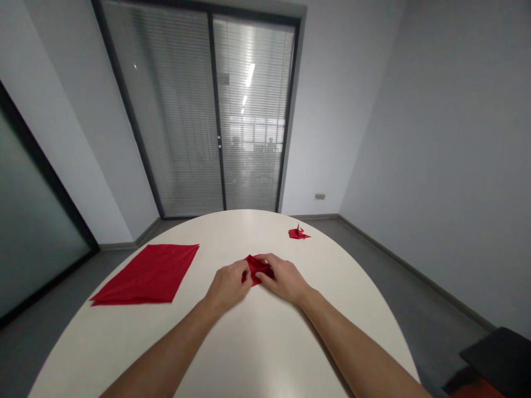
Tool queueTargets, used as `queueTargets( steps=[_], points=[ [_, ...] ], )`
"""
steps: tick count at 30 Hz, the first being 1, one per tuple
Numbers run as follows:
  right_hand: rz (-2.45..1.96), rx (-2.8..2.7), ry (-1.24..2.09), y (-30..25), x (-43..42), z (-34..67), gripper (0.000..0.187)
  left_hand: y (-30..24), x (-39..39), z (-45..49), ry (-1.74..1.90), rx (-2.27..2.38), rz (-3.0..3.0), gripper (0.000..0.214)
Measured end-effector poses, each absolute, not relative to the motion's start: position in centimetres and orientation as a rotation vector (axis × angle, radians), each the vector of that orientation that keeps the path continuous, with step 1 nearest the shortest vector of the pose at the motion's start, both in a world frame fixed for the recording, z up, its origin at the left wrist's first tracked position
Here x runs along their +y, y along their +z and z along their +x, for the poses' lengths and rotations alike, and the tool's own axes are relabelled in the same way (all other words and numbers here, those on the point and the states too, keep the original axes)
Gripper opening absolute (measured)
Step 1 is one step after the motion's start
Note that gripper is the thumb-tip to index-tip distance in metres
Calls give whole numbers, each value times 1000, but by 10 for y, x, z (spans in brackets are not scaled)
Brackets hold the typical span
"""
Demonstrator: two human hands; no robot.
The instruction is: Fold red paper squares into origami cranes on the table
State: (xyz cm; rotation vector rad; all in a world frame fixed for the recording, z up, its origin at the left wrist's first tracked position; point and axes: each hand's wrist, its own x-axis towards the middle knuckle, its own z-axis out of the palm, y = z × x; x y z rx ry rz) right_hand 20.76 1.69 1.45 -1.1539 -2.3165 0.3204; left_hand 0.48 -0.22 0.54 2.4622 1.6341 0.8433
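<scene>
A white table [240,354] with a curved edge fills the lower frame. At frame centre, the left hand [230,283] and right hand [286,278] grip opposite sides of a creased, folded red paper [254,266], hiding its long axis. A red paper crane [297,233] sits upper right of it; red sheets [149,276] lie left.

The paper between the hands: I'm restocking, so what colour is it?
The paper is red, best seen in the head view.

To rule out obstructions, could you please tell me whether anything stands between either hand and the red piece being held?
Nothing visible: the left hand and right hand both touch the red piece. The larger red piece lies leftward, the folded figure beyond the right hand.
</scene>
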Motion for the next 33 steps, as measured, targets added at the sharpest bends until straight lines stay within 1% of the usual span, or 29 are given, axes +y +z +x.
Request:
queueTargets(
  steps=[5, 11, 15, 23, 25, 27, 31, 33],
  points=[
    [-1198, -2285, 361, 12, 17, 206, 48, 4, -1, 4, 896, 1687, 2381, 11],
    [-1218, -2249, 401, 10, 18, 206, 69, 2, 2, 3, 976, 1720, 2335, 13],
    [-1180, -2261, 380, 9, 19, 208, 64, 3, 3, 3, 984, 1724, 2312, 12],
    [-1127, -2300, 351, 12, 18, 206, 36, 5, -2, 4, 893, 1625, 2401, 5],
    [-1119, -2308, 354, 12, 18, 205, 32, 5, -2, 5, 857, 1609, 2455, 5],
    [-1140, -2294, 359, 11, 18, 205, 37, 4, -1, 4, 834, 1634, 2471, 8],
    [-1197, -2260, 363, 7, 20, 204, 57, 2, 0, 4, 865, 1671, 2445, 11],
    [-1175, -2270, 351, 5, 20, 205, 58, 2, 1, 4, 914, 1692, 2431, 11]
  ],
)
